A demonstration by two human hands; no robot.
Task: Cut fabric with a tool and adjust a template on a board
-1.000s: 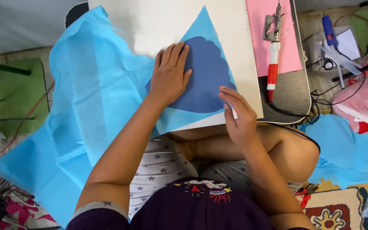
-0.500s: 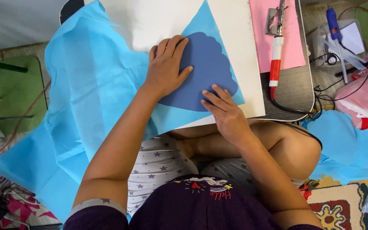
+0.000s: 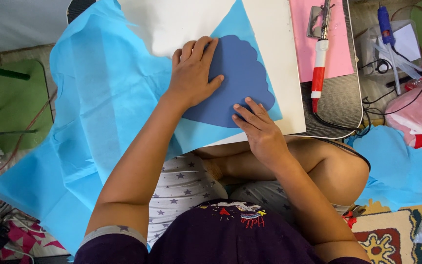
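A dark blue scalloped paper shape (image 3: 240, 73) lies on a light blue fabric sheet (image 3: 108, 112) that is spread over a white board (image 3: 172, 22) on a small table. My left hand (image 3: 194, 73) presses flat on the shape's left side, fingers spread. At the shape's lower edge my right hand (image 3: 257, 124) rests with its fingertips on the paper. Neither hand holds anything that I can see.
A pink sheet (image 3: 340, 54) with a red and white tool (image 3: 320, 63) lies right of the board. Further right are a glue gun (image 3: 384, 24), cables and a pink plastic bag (image 3: 421, 117). A green mat (image 3: 6, 102) lies left. My folded legs are under the table edge.
My right hand has moved up from the table edge onto the lower part of the dark blue shape. The left hand has stayed pressed on it.
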